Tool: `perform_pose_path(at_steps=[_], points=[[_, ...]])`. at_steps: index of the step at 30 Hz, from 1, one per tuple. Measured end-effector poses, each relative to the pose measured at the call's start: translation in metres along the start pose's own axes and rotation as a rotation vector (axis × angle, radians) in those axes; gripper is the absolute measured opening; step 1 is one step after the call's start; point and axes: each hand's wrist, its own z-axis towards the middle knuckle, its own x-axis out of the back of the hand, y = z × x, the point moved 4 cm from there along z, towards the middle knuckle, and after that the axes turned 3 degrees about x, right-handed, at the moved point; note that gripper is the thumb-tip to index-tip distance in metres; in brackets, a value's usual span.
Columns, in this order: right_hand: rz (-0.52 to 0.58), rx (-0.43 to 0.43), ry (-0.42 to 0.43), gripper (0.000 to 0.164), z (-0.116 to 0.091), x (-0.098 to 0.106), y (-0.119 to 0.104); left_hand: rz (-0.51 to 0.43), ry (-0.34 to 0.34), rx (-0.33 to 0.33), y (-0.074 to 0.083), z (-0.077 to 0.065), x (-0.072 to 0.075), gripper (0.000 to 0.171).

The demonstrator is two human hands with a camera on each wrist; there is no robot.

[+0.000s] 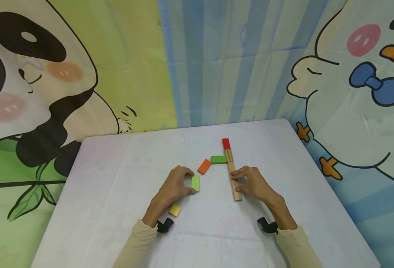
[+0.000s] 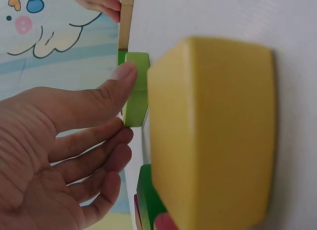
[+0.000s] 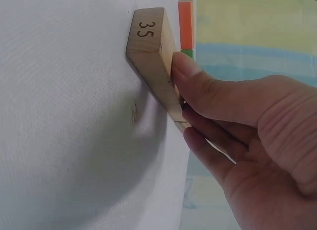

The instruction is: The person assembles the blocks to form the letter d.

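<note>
My left hand (image 1: 176,183) pinches a light green block (image 1: 195,184) between thumb and fingertip at its two ends. In the left wrist view the thumb lies along the top of this block. My right hand (image 1: 253,182) holds a plain wooden block (image 1: 237,196), marked 35 on its end in the right wrist view, with thumb and fingers along it. That block is the near end of a straight row, with more wooden blocks (image 1: 228,155) and a red block (image 1: 226,144) at the far end. A green block (image 1: 218,159) meets the row's left side.
An orange block (image 1: 204,166) lies slanted by the green block's left end. Beside my left wrist is a yellow block (image 1: 175,210). The left wrist view also shows a dark green block (image 2: 150,193) behind it. The white table (image 1: 116,223) ends at a cartoon-printed curtain (image 1: 213,63).
</note>
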Motion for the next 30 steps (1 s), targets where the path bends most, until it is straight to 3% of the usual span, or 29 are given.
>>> perform_pose_path(at_steps=[13,30], points=[[-0.006,-0.004,-0.001,0.05,-0.0001,-0.0006,-0.001,0.004,0.02,-0.052,0.0021,-0.0004,-0.0035,0.058],[-0.005,-0.012,-0.002,0.05,0.0009,0.0003,-0.0008,-0.002,-0.001,-0.047,0.0052,0.0049,-0.0078,0.058]])
